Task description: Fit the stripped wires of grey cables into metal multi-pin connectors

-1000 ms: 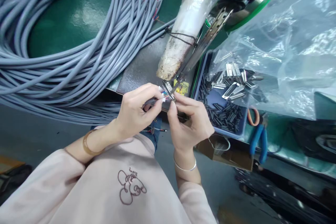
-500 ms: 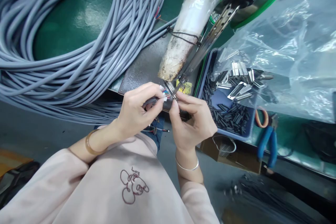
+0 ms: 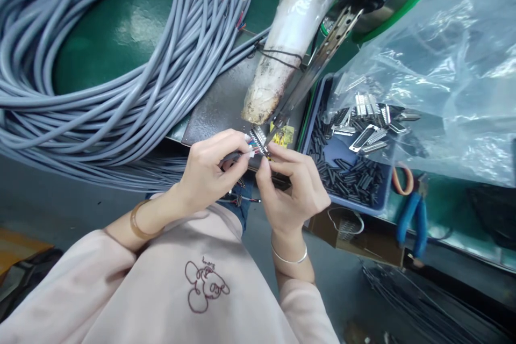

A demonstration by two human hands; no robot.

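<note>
My left hand (image 3: 205, 174) is closed on the stripped end of a grey cable (image 3: 230, 156), its thumb and index finger wearing small white covers at the tips. Thin coloured wires (image 3: 253, 145) fan out from that grip to a metal multi-pin connector (image 3: 258, 136). At the connector's near end, my right hand (image 3: 294, 188) pinches with thumb and index finger. The tip of a soldering iron (image 3: 298, 91) comes down right beside the connector and my right fingertips; whether it touches the pins I cannot tell.
A blue bin (image 3: 385, 207) holds black sleeve pieces and metal connectors (image 3: 368, 137), partly under a clear plastic bag (image 3: 443, 75). Blue-handled pliers (image 3: 409, 220) lie right of it. Bundled grey cables (image 3: 133, 102) cover the left. A wrapped white tube (image 3: 278, 59) leans above my hands.
My right hand has shifted slightly left, its thumb a little lower by the connector. My left hand and the cable stay nearly in place.
</note>
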